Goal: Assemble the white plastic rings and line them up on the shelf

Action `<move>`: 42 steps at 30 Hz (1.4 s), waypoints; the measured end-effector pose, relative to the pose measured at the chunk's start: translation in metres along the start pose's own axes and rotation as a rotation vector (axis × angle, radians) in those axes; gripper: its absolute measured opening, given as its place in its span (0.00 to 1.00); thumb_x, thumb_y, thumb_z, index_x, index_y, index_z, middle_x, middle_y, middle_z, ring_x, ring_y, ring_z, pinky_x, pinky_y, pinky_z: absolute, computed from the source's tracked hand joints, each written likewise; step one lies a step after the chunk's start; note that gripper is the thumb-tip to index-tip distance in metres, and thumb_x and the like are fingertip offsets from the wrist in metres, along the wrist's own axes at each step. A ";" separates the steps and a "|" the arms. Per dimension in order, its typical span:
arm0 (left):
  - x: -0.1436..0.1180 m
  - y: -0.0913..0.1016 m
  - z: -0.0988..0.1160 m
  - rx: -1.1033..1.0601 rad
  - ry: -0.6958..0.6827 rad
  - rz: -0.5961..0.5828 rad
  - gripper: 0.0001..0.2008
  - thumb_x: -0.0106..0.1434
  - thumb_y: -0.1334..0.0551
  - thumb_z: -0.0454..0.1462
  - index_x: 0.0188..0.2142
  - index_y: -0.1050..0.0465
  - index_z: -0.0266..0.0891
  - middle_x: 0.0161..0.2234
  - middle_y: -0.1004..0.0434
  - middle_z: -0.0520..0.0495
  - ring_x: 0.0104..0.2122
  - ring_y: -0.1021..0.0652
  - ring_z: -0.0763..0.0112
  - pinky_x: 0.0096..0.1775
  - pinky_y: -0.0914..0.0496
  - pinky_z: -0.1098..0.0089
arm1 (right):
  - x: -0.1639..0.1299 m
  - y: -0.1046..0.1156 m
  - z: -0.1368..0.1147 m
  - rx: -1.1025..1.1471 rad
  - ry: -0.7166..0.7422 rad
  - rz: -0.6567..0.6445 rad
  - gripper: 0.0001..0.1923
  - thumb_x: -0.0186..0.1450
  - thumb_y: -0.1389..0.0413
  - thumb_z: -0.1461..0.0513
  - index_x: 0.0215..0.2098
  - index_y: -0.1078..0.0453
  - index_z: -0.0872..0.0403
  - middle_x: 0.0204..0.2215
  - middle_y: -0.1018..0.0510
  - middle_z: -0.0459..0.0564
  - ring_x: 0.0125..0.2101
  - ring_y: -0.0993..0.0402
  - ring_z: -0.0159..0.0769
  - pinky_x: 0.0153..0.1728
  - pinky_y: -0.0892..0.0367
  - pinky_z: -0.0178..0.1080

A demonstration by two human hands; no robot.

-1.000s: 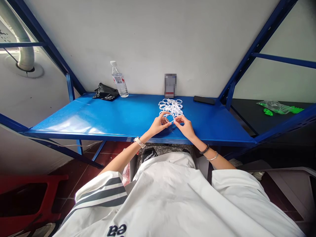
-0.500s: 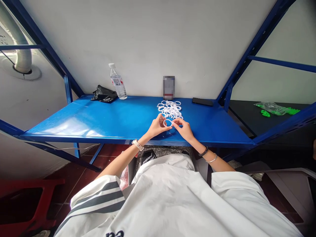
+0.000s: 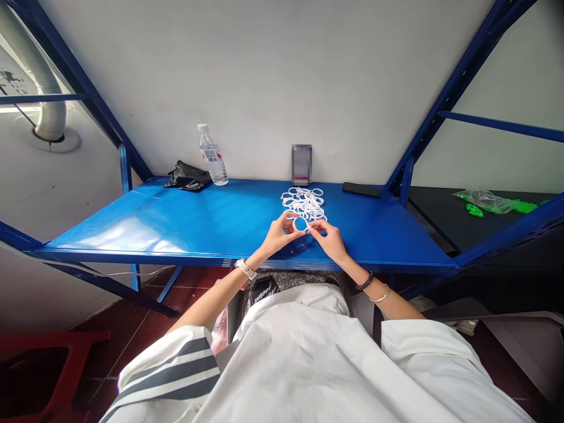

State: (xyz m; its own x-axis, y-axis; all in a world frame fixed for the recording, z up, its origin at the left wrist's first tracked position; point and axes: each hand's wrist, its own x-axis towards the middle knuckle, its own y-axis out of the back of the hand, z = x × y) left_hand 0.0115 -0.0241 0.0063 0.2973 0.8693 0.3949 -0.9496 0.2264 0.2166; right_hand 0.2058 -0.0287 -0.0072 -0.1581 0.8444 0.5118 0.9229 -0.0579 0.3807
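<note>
Between my two hands a thin white ring (image 3: 294, 225) is held up just above the front part of the blue table (image 3: 211, 226). My left hand (image 3: 281, 233) pinches it on the left side with thumb and fingers. On the other side, my right hand (image 3: 328, 239) grips it between thumb and fingertips. Right behind my fingers lies a loose pile of similar white rings (image 3: 304, 201), several of them overlapping. Fine detail of the held ring is too small to make out.
At the back stand a water bottle (image 3: 214, 157) and a propped, blurred dark box-like item (image 3: 302, 164). A black plastic bag (image 3: 187, 176) lies left, a black phone (image 3: 361, 190) right. Blue frame posts (image 3: 408, 182) rise at the sides. Green pieces (image 3: 474, 210) sit on a dark surface.
The whole view has shifted slightly, so things appear a little lower. Both hands keep their pinch on the white ring, with only small finger movement.
</note>
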 end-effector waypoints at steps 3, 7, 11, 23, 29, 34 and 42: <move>0.000 -0.001 0.000 -0.054 0.024 -0.023 0.28 0.55 0.29 0.50 0.48 0.34 0.38 0.25 0.28 0.55 0.24 0.26 0.75 0.31 0.30 0.73 | -0.001 0.001 -0.003 0.015 -0.002 -0.003 0.12 0.66 0.43 0.51 0.36 0.26 0.51 0.30 0.17 0.50 0.33 0.20 0.42 0.38 0.25 0.43; 0.000 -0.002 -0.001 -0.081 0.072 -0.065 0.30 0.54 0.29 0.52 0.49 0.33 0.37 0.27 0.26 0.52 0.25 0.24 0.72 0.32 0.28 0.71 | -0.001 0.002 -0.006 0.013 -0.001 -0.002 0.14 0.66 0.44 0.49 0.35 0.26 0.50 0.29 0.17 0.49 0.32 0.20 0.42 0.37 0.26 0.43; 0.000 -0.001 -0.004 -0.056 0.086 -0.068 0.30 0.55 0.30 0.52 0.49 0.31 0.36 0.28 0.25 0.51 0.25 0.24 0.72 0.31 0.29 0.71 | -0.001 0.001 -0.008 0.014 0.006 -0.002 0.15 0.67 0.44 0.49 0.35 0.26 0.50 0.29 0.18 0.49 0.32 0.20 0.41 0.37 0.26 0.42; 0.002 -0.001 -0.010 -0.121 0.142 -0.039 0.25 0.56 0.32 0.55 0.36 0.33 0.36 0.23 0.26 0.52 0.22 0.25 0.74 0.28 0.31 0.74 | -0.004 -0.001 -0.007 -0.034 0.108 -0.032 0.13 0.65 0.41 0.51 0.43 0.26 0.49 0.36 0.17 0.50 0.36 0.20 0.41 0.41 0.25 0.43; 0.002 -0.003 -0.009 -0.109 0.187 -0.089 0.27 0.60 0.40 0.60 0.30 0.35 0.37 0.21 0.26 0.51 0.19 0.26 0.75 0.25 0.33 0.74 | -0.005 -0.001 -0.008 -0.039 0.113 -0.029 0.10 0.66 0.42 0.52 0.38 0.25 0.49 0.35 0.17 0.50 0.35 0.20 0.42 0.40 0.25 0.44; 0.003 -0.004 -0.011 -0.133 0.139 -0.146 0.30 0.64 0.46 0.61 0.32 0.30 0.35 0.20 0.29 0.51 0.18 0.28 0.76 0.24 0.34 0.74 | -0.004 0.000 -0.005 -0.002 0.071 -0.026 0.11 0.66 0.42 0.52 0.38 0.25 0.50 0.34 0.17 0.50 0.34 0.20 0.42 0.39 0.24 0.43; 0.005 -0.002 -0.013 -0.170 0.189 -0.109 0.31 0.62 0.46 0.64 0.26 0.34 0.37 0.14 0.35 0.53 0.14 0.35 0.78 0.19 0.41 0.75 | -0.003 0.000 -0.006 -0.028 0.088 -0.075 0.11 0.65 0.41 0.53 0.39 0.25 0.50 0.35 0.17 0.50 0.35 0.19 0.41 0.40 0.24 0.43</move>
State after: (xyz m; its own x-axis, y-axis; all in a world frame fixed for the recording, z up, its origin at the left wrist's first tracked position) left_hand 0.0140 -0.0149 -0.0036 0.3897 0.8988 0.2008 -0.9209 0.3794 0.0892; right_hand 0.2043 -0.0346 -0.0044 -0.2575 0.7971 0.5461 0.8974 -0.0123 0.4410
